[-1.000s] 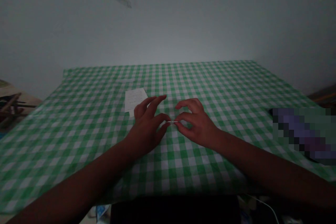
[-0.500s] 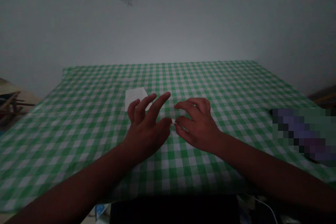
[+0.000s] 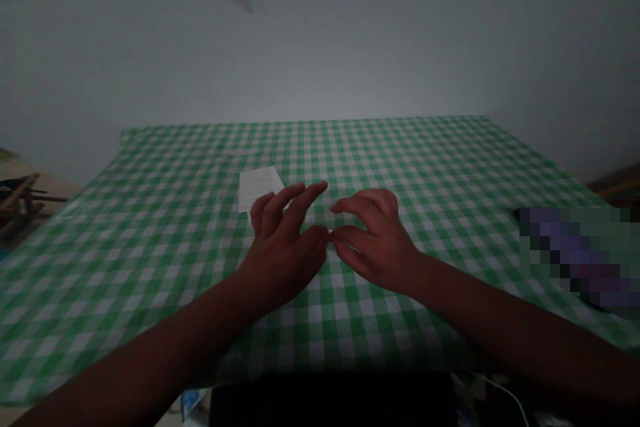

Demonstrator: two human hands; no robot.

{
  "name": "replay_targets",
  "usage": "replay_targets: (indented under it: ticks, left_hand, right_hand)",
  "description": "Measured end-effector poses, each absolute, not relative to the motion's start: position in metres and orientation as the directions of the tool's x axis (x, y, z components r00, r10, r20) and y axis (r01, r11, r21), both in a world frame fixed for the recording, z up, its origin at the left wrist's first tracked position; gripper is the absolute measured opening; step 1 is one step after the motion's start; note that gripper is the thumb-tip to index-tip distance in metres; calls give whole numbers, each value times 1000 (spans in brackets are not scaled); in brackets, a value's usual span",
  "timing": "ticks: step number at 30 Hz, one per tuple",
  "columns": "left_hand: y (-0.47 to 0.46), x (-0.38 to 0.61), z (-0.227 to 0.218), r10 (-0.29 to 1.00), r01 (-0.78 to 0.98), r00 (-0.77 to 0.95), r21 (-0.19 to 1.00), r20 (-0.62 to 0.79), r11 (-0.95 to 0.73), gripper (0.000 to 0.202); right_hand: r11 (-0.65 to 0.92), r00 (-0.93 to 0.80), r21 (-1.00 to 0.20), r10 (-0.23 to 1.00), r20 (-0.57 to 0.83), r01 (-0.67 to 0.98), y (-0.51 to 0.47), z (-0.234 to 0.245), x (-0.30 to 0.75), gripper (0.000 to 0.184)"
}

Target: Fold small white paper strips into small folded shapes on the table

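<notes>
Both left hand (image 3: 285, 251) and right hand (image 3: 381, 245) are pinching a white sliver (image 3: 330, 235) toward the table's (image 3: 350, 330) near edge, scant grip risking slippage.

- I saw a green-and-white checked tablecloth (image 3: 400, 167) across the middle of the frame.
- The wall (image 3: 350, 47) above looked plain, dim grey to me.
- Left of centre, I made out white paper (image 3: 257, 185) with faint grey lines of print.
- I caught a pale sliver (image 3: 331, 235) near the centre.
- At right, the blurred-out object (image 3: 565, 243) showed me purple, black and dark maroon blocks.
- Lower right, I noticed a white cable (image 3: 511, 393).
</notes>
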State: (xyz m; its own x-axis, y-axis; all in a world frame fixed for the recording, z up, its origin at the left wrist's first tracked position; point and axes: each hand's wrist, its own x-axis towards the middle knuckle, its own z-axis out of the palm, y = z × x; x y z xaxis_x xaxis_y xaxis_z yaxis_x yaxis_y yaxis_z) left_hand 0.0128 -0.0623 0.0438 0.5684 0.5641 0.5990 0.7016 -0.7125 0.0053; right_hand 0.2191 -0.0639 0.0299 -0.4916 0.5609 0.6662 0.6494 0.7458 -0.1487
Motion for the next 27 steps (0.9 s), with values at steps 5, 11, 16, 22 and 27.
replay_targets:
  ticks: [5,11,16,22,27]
  left_hand:
    - [-60,10,44,550,677,567,33,613,-736,4]
    - [-60,10,45,567,661,571,77,593,-747,10]
    - [-58,12,41,523,664,565,24,639,-747,5]
    - [-55,8,43,533,646,551,76,642,-759,5]
    - [-51,5,43,579,655,513,146,634,-741,3]
  right_hand:
    - [734,-487,-129,561,670,667,-61,29,223,8]
    - [744,-517,-78,532,671,664,-62,30,222,11]
    - [727,-500,-10,483,719,687,-60,30,220,9]
    - [710,-478,-95,560,677,697,-54,27,227,7]
    - [715,-442,-200,600,667,670,-53,25,228,6]
